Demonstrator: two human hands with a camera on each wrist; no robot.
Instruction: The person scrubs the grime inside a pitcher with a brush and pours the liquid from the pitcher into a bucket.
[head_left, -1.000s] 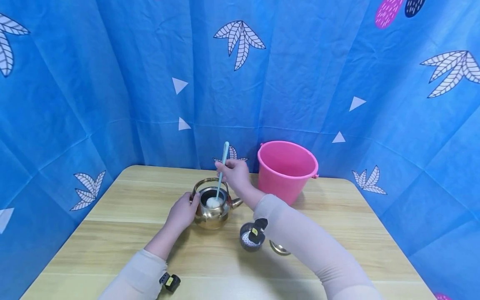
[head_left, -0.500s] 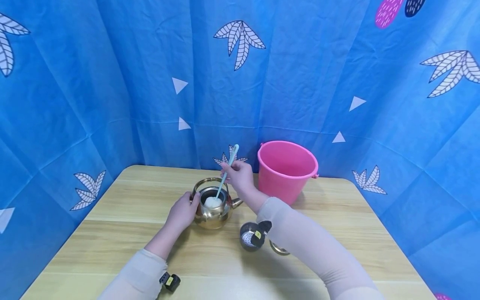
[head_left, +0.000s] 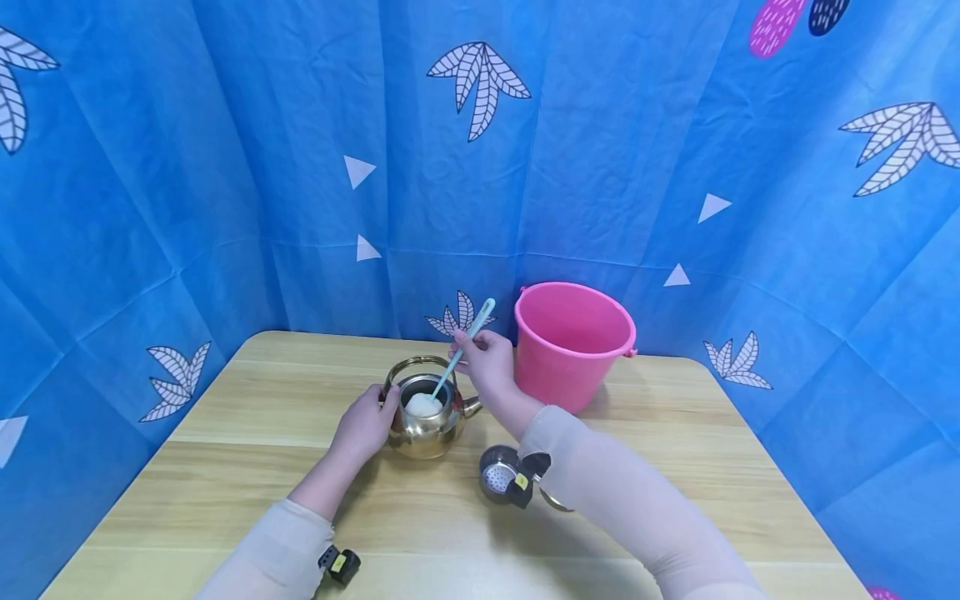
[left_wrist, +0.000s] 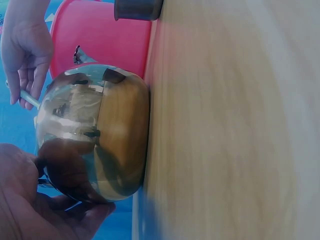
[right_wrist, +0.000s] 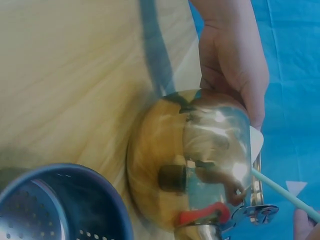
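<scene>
A shiny gold kettle [head_left: 425, 435] stands lidless on the table, its spout pointing right and its hoop handle [head_left: 417, 361] raised. My left hand [head_left: 365, 425] grips the kettle's left side, thumb near the rim; in the left wrist view its fingers [left_wrist: 95, 220] curve against the body. My right hand [head_left: 489, 364] pinches the light-blue stick of a cleaning brush [head_left: 457, 357] between thumb and fingers. The brush's white rounded head [head_left: 423, 406] sits in the kettle's mouth, and the stick leans up to the right. The right wrist view shows the white head just above the rim.
A metal strainer cup [head_left: 495, 460] with a perforated bottom stands right of the kettle. Beside it, a gold lid [head_left: 555, 502] is mostly hidden by the right sleeve. Behind, a pink bucket [head_left: 558, 375] stands near a blue patterned curtain [head_left: 622, 183].
My right hand has moved right and slightly down, tilting the brush's stick further right. The white head has shifted a little left inside the kettle's mouth. The left hand and kettle stay put.
</scene>
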